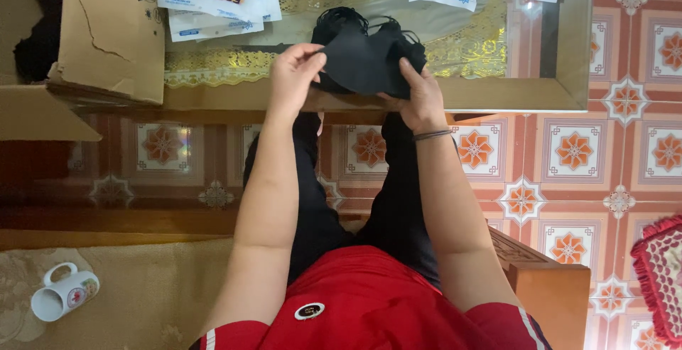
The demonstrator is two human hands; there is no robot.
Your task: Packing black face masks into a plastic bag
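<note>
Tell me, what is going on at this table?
A seated person holds a stack of black masks in both hands at the edge of a glass-topped table. The left hand pinches the top mask at its left end; the right hand grips the stack from below. Clear flat packets lie spread on the table behind, a cardboard box stands to the left, and a white mug lies on its side nearby.

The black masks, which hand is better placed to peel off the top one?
Probably the left hand: its fingertips already pinch the top mask's edge, while the right hand grips the stack of black masks from below, steadying it.
</note>
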